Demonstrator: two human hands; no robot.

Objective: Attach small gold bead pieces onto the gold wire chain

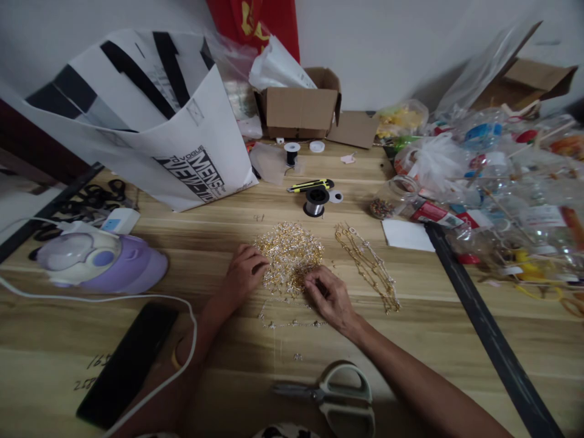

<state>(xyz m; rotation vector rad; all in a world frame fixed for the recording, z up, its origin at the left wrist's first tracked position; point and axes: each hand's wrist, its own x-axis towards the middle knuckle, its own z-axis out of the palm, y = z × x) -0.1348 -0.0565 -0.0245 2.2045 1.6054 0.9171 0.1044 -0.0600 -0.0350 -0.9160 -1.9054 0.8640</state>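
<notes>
At the left edge of the bead heap (292, 243), the left hand (246, 267) rests with fingers curled inward; whether the fingertips pinch a piece cannot be told. At the heap's lower right edge, the right hand (333, 298) has thumb and forefinger drawn close together; anything between them is hidden. This two-sided position probably gives both hands access to the small pieces. The heap lies between the hands, on the table (228, 377). On the person's side of the heap, a silver chain (294, 323) is laid in an open loop, apparently to prevent tangling. Right of the heap, gold chains (371, 260) lie side by side, presumably to separate them from the loose pieces. Beyond the heap, the wire spool (314, 210) stands upright beside the knife (310, 185), likely to clear the handling area. Well below the heap, scissors (316, 394) point left, seemingly parked within reach.
</notes>
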